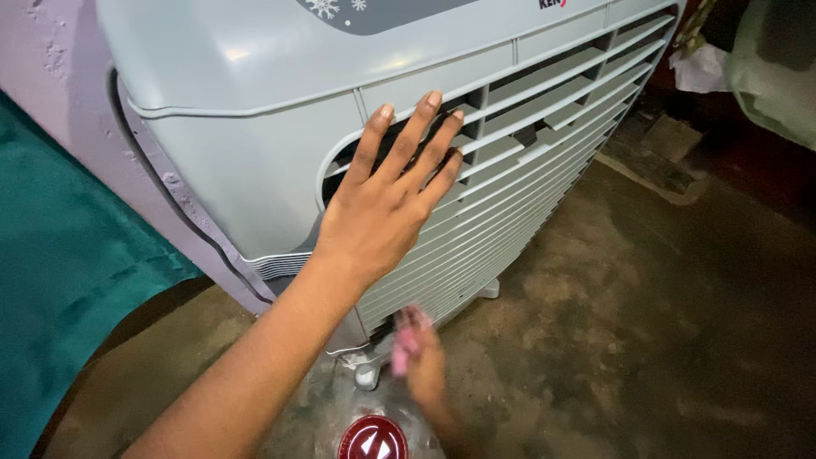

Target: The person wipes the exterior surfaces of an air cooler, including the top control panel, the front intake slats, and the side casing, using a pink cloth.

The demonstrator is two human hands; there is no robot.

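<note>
Cooler [280, 110] position: this pale grey air cooler stands upright on the concrete floor [646, 323], filling the upper part of the view. My left hand [387, 204] lies flat on the cooler's louvred front grille [527, 153], fingers spread and straight, grasping nothing. My right hand [421, 361] sits lower, near the cooler's bottom edge, blurred; it is clenched around 1 pink object [406, 347] whose kind I cannot tell. Teal cloth [59, 280] hangs to the cooler's left. A red round emblem [372, 438] shows below the cooler's base.
</note>
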